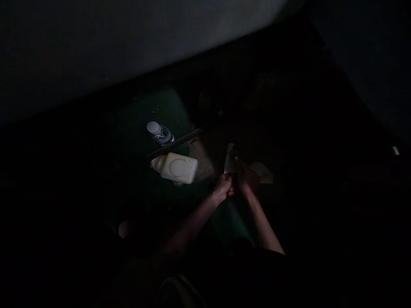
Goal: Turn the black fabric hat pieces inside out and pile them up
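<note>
The scene is very dark. My left hand [224, 187] is closed at the lower end of a pale, flat, blade-like piece [229, 160] that points away from me. Close beside it on the right, my right hand [248, 179] lies in shadow with its fingers curled. A small dark object with a glint [236, 156] sticks out past those fingers against the pale piece; its kind is too dim to make out. Just right of my right hand shows a pale, flat shape [263, 173], partly hidden by the hand.
Left of my hands a whitish plastic container [180, 168] lies on the green floor [173, 102]. Beyond it stands a clear bottle with a white cap [160, 133], beside a dark strip [183, 140]. A grey wall [144, 38] rises behind. A dim red-topped object [204, 97] is farther back.
</note>
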`<state>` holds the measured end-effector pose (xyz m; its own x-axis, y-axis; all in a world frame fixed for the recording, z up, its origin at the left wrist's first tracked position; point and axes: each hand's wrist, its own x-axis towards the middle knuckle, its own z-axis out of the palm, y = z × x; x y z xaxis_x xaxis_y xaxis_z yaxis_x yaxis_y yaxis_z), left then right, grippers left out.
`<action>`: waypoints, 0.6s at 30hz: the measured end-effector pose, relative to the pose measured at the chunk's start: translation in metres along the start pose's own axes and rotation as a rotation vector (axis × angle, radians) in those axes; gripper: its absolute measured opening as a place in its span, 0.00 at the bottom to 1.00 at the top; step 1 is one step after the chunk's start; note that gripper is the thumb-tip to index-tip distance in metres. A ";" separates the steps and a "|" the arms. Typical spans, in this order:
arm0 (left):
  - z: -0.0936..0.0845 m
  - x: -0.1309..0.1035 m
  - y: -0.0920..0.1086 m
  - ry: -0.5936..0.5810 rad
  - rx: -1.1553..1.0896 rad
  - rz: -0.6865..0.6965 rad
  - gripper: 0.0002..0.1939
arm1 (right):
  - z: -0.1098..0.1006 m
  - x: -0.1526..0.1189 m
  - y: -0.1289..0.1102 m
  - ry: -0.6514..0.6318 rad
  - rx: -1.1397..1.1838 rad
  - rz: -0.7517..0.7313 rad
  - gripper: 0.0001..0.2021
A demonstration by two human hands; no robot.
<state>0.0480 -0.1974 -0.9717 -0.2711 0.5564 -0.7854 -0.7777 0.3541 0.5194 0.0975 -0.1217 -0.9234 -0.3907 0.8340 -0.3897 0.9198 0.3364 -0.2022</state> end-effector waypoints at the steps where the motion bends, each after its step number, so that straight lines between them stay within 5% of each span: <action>1: 0.000 0.000 0.001 0.001 0.007 0.005 0.14 | 0.004 0.000 -0.004 -0.031 -0.016 0.008 0.24; 7: -0.004 0.000 0.001 -0.012 0.021 0.002 0.14 | 0.017 -0.040 0.019 0.012 0.126 -0.152 0.21; 10: 0.000 0.000 -0.003 0.009 0.039 0.010 0.14 | 0.006 -0.028 0.017 0.102 0.077 -0.066 0.22; 14: 0.003 0.002 -0.003 0.046 0.063 0.031 0.16 | 0.003 -0.002 -0.009 -0.032 -0.054 -0.005 0.23; 18: -0.001 0.003 0.001 0.037 0.054 0.027 0.17 | 0.012 -0.027 -0.006 -0.080 -0.108 -0.136 0.21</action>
<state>0.0458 -0.1960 -0.9734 -0.3136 0.5383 -0.7822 -0.7382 0.3800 0.5574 0.1021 -0.1513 -0.9221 -0.5097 0.7417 -0.4360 0.8552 0.4922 -0.1624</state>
